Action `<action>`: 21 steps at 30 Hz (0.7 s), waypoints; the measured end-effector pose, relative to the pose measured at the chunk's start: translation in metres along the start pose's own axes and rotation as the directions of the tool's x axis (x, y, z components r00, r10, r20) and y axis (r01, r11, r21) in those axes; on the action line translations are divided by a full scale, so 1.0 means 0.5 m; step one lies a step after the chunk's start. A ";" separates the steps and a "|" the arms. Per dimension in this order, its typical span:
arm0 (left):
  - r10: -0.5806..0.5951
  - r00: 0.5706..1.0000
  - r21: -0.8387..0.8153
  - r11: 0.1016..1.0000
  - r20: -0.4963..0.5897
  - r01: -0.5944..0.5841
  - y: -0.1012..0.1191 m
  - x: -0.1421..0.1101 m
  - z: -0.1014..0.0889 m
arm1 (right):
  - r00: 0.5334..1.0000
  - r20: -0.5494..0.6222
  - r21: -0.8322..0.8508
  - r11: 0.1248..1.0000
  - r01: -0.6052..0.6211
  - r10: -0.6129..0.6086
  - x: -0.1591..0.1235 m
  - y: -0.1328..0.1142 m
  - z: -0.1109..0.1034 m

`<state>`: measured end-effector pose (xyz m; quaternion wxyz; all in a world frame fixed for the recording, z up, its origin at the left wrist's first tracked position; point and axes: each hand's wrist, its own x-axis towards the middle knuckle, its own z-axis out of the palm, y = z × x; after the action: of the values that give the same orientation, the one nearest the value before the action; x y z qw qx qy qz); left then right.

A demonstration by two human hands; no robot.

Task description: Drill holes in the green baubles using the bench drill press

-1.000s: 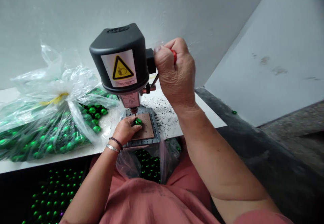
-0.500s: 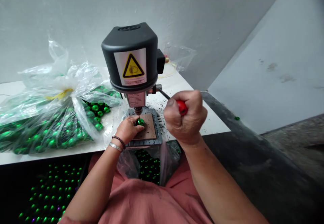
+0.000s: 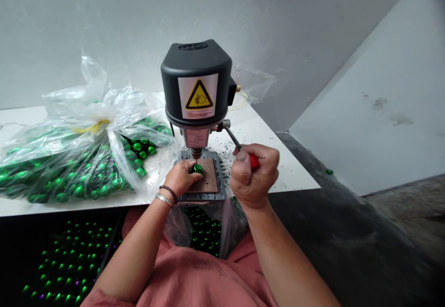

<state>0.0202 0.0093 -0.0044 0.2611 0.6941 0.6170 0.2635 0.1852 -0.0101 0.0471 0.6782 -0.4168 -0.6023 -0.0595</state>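
Observation:
A drill press [image 3: 196, 84] with a black housing and a yellow warning label stands on the white table. My left hand [image 3: 179, 177] pinches a shiny green ball [image 3: 198, 169] on a brown board [image 3: 208, 182], right under the thin drill bit [image 3: 196, 161]. The bit meets the ball's top; how deep it sits cannot be made out. Wrapped round the red knob [image 3: 254, 161] of the feed lever [image 3: 232, 137] is my right hand [image 3: 255, 175], to the right of the press.
A clear plastic bag [image 3: 79, 159] of green balls, tied with yellow string, lies left. Dark shavings [image 3: 225, 152] surround the grey base [image 3: 219, 177]. More green balls [image 3: 203, 230] show in plastic below the table edge and in a dark container [image 3: 69, 260] lower left. One ball [image 3: 329, 172] lies at right.
My right hand has pulled the lever's red knob downward. My left hand keeps its hold on the ball under the bit. The whole view has shifted slightly.

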 end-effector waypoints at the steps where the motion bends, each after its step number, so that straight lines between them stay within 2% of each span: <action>1: 0.007 1.000 0.009 1.000 0.008 -0.007 0.000 0.000 0.000 | 1.000 0.004 0.014 1.000 -0.007 0.007 -0.008 0.003 0.001; 4: 0.018 1.000 0.044 0.999 0.025 -0.019 0.000 -0.001 -0.001 | 1.000 0.017 0.057 0.998 -0.015 0.014 -0.025 0.009 0.001; 7: 0.013 1.000 0.070 0.997 0.026 -0.015 0.001 -0.001 0.000 | 1.000 -0.012 0.067 0.998 0.003 -0.003 -0.004 -0.002 0.003; 10: -0.005 0.999 0.081 0.997 0.033 0.002 0.005 -0.003 0.000 | 0.995 -0.083 0.003 0.998 0.057 -0.056 0.067 -0.025 0.014; 13: -0.061 0.998 0.061 0.996 0.001 0.061 0.012 -0.015 -0.006 | 0.999 -0.007 -0.027 0.998 -0.048 0.048 0.152 -0.040 0.033; 15: -0.087 0.996 0.025 0.996 0.001 0.087 0.017 -0.031 -0.019 | 0.993 0.037 -0.023 0.994 -0.109 0.110 0.189 -0.041 0.045; 17: -0.079 0.991 -0.029 0.996 0.113 0.082 0.022 -0.053 -0.038 | 0.988 0.058 0.000 0.989 -0.145 0.145 0.205 -0.038 0.055; 18: -0.059 0.974 -0.068 0.995 0.218 0.076 0.025 -0.064 -0.048 | 0.986 0.064 0.016 0.988 -0.156 0.155 0.207 -0.036 0.057; 20: -0.029 0.910 -0.155 0.983 0.414 0.101 0.027 -0.084 -0.064 | 0.983 0.070 0.048 0.984 -0.171 0.168 0.203 -0.033 0.059; 21: -0.030 0.887 -0.194 0.972 0.461 0.134 0.028 -0.091 -0.069 | 0.982 0.074 0.061 0.982 -0.176 0.172 0.200 -0.032 0.059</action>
<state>0.0018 -0.0359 0.0283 0.4844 0.6763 0.5345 0.1493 0.1799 0.0405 0.1397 0.6735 -0.4467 -0.5880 0.0344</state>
